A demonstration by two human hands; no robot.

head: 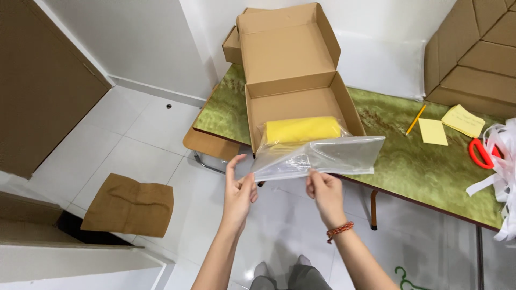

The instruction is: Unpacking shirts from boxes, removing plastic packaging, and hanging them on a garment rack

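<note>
A clear plastic bag holds a folded yellow cloth at its far end, which rests inside an open cardboard box. My left hand pinches the bag's near left corner. My right hand, with a red braided band at the wrist, grips the bag's near edge in the middle. The empty near part of the bag hangs out over the box's front edge and the table edge.
The box stands on a green patterned table. On its right lie a pencil, yellow note pads, red scissors and white strips. Stacked cartons stand behind. A brown cardboard piece lies on the tiled floor.
</note>
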